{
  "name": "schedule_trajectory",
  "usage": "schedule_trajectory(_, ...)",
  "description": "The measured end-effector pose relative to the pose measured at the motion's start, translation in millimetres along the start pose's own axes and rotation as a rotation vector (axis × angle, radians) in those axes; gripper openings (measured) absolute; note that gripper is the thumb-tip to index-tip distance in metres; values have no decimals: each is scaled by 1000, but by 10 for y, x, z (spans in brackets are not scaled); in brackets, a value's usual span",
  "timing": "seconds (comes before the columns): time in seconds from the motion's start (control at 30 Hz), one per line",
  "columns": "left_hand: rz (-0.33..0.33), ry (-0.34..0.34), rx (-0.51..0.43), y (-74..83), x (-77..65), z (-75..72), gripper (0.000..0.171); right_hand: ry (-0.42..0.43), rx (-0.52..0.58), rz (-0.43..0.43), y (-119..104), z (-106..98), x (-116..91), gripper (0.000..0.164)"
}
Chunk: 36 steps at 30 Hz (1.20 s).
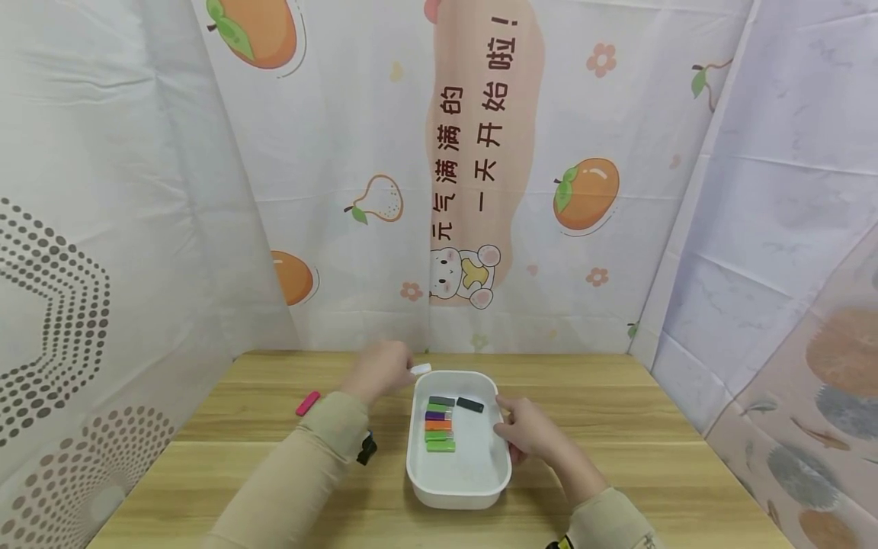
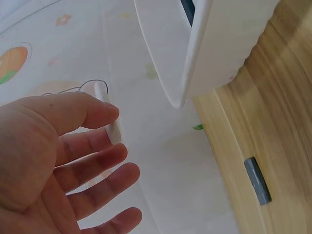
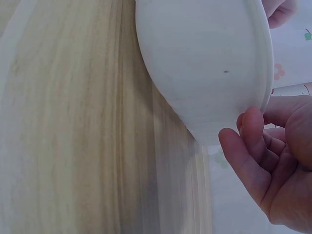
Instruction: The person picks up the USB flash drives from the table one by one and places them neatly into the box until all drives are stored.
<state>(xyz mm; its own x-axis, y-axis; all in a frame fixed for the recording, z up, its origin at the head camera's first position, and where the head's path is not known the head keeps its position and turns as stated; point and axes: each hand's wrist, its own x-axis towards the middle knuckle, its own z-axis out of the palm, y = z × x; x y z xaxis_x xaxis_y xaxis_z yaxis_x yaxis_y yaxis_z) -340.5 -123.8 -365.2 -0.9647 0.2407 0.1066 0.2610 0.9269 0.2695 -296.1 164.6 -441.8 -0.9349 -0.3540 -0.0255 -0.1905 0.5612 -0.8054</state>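
Observation:
My left hand [image 1: 381, 370] pinches a small white stick-like piece [image 1: 421, 369] between thumb and forefinger, beyond the box's far left corner. In the left wrist view that white stick [image 2: 113, 127] is held with the other fingers spread apart. My right hand [image 1: 527, 429] grips the right rim of a white plastic box [image 1: 458, 500]. In the right wrist view the fingers [image 3: 252, 129] are against its outer wall. Inside, green, purple, orange and grey sticks [image 1: 439, 426], some with silvery ends, lie in a column on the left. A black stick [image 1: 469, 405] lies tilted at the far right.
A pink stick [image 1: 308, 403] lies on the wooden table [image 1: 617, 465] left of the left forearm. In the left wrist view a dark grey stick [image 2: 257, 180] rests on the wood. Printed curtains [image 1: 343, 252] hang behind and at both sides.

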Motion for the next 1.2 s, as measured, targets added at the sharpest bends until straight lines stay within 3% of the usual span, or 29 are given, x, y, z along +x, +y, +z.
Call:
schedule_trajectory(0.67, 48, -15, -13, 252, 113, 160, 8, 3, -19, -1, 0, 1, 1, 63)
schedule_trajectory(0.97, 14, -45, -33, 353, 175, 250, 8, -2, -15, -8, 6, 8, 1, 63)
schedule_trajectory(1.2, 27, -51, -63, 441, 232, 347, 8, -3, -5, -11, 22, 4, 11, 63)
